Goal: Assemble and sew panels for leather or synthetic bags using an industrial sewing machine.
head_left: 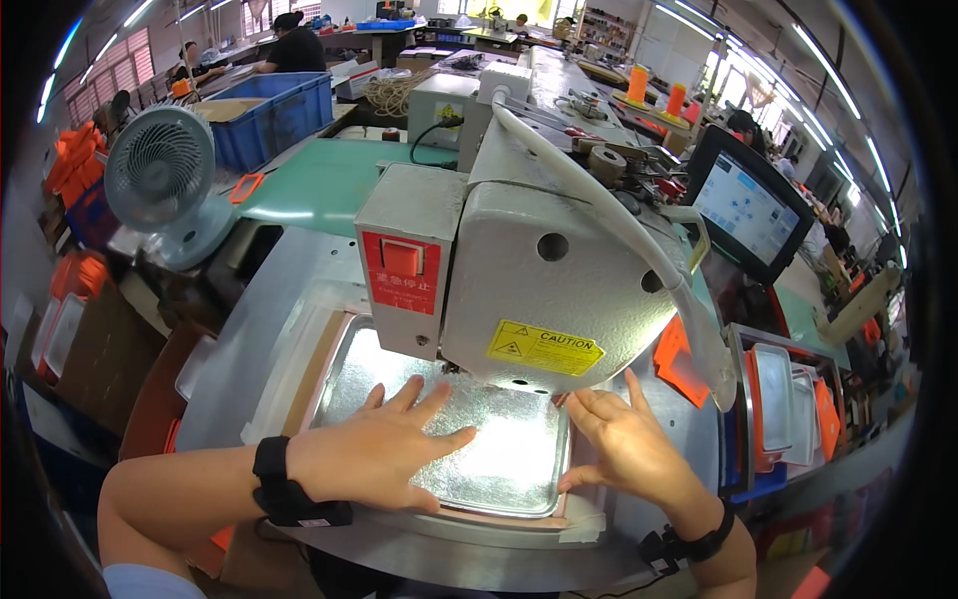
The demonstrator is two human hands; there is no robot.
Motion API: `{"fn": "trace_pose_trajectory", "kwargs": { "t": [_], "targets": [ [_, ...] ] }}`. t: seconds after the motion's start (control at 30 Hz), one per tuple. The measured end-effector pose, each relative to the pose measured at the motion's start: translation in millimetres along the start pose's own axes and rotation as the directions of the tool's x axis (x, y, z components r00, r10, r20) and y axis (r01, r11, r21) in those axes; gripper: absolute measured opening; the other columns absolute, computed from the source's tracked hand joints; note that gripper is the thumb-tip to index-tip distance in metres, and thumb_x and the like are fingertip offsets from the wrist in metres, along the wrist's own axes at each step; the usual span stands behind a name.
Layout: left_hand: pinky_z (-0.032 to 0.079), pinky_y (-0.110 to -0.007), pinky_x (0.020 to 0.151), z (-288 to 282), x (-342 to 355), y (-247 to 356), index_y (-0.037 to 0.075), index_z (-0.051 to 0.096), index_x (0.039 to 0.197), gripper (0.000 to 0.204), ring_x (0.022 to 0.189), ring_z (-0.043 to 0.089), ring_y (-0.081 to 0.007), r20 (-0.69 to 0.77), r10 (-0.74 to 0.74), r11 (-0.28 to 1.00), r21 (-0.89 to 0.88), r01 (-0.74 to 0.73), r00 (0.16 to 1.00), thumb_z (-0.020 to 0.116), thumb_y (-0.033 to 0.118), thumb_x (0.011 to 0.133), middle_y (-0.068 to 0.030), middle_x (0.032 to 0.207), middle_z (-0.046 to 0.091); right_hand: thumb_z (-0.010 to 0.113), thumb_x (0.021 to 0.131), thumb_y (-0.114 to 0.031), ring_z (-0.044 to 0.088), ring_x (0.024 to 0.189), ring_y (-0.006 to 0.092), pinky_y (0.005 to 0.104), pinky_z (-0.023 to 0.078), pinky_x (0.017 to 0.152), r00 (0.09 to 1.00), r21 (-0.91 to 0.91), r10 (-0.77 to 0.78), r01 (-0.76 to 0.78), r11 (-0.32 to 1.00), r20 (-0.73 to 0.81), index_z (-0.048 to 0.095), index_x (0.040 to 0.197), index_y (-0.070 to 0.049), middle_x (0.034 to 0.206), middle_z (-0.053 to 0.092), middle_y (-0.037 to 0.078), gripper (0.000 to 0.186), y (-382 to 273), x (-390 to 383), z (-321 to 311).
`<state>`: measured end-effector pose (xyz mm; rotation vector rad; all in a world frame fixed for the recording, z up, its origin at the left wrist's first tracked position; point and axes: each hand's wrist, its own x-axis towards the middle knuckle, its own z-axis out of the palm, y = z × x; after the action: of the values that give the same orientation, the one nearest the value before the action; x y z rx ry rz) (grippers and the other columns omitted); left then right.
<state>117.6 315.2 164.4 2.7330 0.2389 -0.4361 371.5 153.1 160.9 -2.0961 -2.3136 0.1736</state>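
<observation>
Silvery tray (504, 449), left hand (367, 451) splayed over it

The shiny silver tray (504, 464) lies flat under the front of the big gray machine (559, 270). It has long, straight sides, and the corners that show are round. A thin rim goes along its edge. Light makes it glow almost white in front of the machine, which hides its far edge in part.

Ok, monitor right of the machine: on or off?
On: the monitor is lit, showing small icons on a pale background.
</observation>
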Motion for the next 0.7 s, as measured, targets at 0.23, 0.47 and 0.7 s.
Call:
{"fn": "trace_pose_trajectory", "kwargs": {
  "t": [0.23, 0.47, 0.7],
  "targets": [
    [0.027, -0.067, 0.106, -2, -15, -14, 0.014, 0.038, 0.147, 0.083, 0.138, 0.016, -0.0583, 0.001, -0.01, 0.999, -0.032, 0.01, 1.0, 0.073, 0.046, 0.078, -0.0383, 0.148, 0.019, 0.077, 0.062, -0.056, 0.053, 0.122, 0.0269, 0.063, 0.019, 0.112, 1.0, 0.021, 0.001, 0.0, 1.0, -0.03, 0.054, 0.128, 0.006, 0.122, 0.06, 0.017, 0.093, -12, 12, 6],
    [0.026, -0.061, 0.11, 0, -26, -27, 0.022, 0.039, 0.146, 0.079, 0.139, 0.017, -0.0547, 0.016, -0.053, 0.999, -0.009, 0.054, 0.998, 0.071, 0.047, 0.078, -0.0359, 0.15, 0.018, 0.076, 0.062, -0.057, 0.056, 0.115, 0.0282, 0.0617, 0.018, 0.113, 0.998, 0.051, -0.002, 0.005, 0.999, -0.06, 0.062, 0.117, 0.006, 0.11, 0.063, 0.015, 0.084, -24, 23, 12],
    [0.028, -0.062, 0.109, -1, -17, -41, 0.021, 0.041, 0.145, 0.081, 0.136, 0.026, -0.0527, -0.066, -0.014, 1.0, 0.024, 0.016, 0.998, 0.072, 0.049, 0.076, -0.0339, 0.148, 0.025, 0.075, 0.066, -0.055, 0.059, 0.106, 0.0312, 0.057, 0.023, 0.108, 0.987, 0.094, 0.063, -0.077, 0.993, 0.148, 0.067, 0.101, 0.003, 0.097, 0.066, 0.015, 0.069, -14, 39, 4]
  ]
}}
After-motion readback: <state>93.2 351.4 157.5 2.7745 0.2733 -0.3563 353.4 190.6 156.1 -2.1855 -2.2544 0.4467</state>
